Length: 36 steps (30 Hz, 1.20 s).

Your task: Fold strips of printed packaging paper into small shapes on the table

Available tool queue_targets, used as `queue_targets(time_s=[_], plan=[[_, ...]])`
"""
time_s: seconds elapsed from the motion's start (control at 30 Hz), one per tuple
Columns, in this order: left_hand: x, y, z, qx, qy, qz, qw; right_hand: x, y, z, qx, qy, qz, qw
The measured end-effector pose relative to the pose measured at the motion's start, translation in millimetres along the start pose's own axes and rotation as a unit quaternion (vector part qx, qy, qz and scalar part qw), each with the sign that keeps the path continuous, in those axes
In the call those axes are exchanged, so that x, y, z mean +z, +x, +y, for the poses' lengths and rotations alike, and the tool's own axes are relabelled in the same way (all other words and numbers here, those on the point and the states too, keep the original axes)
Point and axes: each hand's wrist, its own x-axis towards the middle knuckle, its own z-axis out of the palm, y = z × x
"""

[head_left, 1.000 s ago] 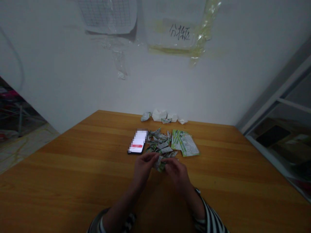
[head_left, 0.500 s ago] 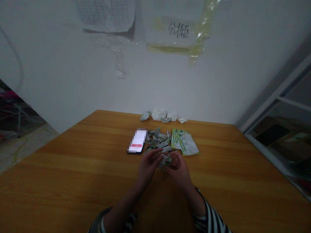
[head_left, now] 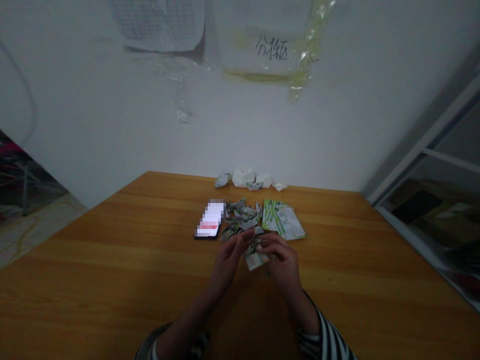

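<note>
Between my two hands is a small white-and-green packet [head_left: 256, 260], its lower part hanging below the fingers. My left hand [head_left: 229, 256] grips it from the left with bent fingers. From the other side my right hand [head_left: 282, 255] pinches it, the fingers curled over its top. Just beyond my fingertips lies a pile of crumpled green-and-white packets [head_left: 243, 212]. Flat green-and-white packets [head_left: 284, 220] lie overlapping to the right of the pile. A phone [head_left: 210, 219] with a lit screen rests on the left of it.
Crumpled white tissues [head_left: 243, 177] and a few crumpled packets [head_left: 222, 180] lie along the wall side of the wooden table [head_left: 112, 240]. Taped papers [head_left: 270, 45] hang on the wall. At the right stands a framed shelf [head_left: 431, 170] with dark things inside.
The small packet has turned, and more of it shows below my fingers. My right hand has shifted slightly right, its fingers now bent over the packet.
</note>
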Motion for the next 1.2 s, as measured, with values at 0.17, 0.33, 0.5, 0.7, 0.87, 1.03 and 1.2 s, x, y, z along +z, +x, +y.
queue_targets(time_s=[0.17,0.33,0.5,0.7,0.87,1.03,1.2], plan=[[-6.8,3.1,-9.4,-0.086,0.034,-0.053,0.994,-3.8,0.7,-7.9,-0.033,-0.034,0.019,0.999],[-11.6,7.4,-17.1,-0.058,0.044,-0.043,0.996,-0.3,-0.6,-4.1,0.049,0.015,-0.027,0.998],[-9.7,4.6,-23.1,0.063,0.205,-0.035,0.976,4.0,-1.7,6.3,0.132,0.063,0.03,0.989],[-8.1,-0.9,-19.6,0.258,0.446,-0.036,0.856,7.7,-1.3,2.5,0.123,0.091,0.037,0.988],[-6.9,-2.3,-25.7,0.274,0.562,-0.042,0.779,13.2,-4.8,0.4,0.129,0.083,0.009,0.988],[-3.5,-4.7,-31.1,0.279,0.576,-0.059,0.766,17.0,-5.2,1.5,0.15,0.09,0.008,0.985],[-2.3,-7.2,-32.5,0.276,0.536,-0.07,0.795,17.8,-6.2,1.5,0.143,0.075,0.016,0.987]])
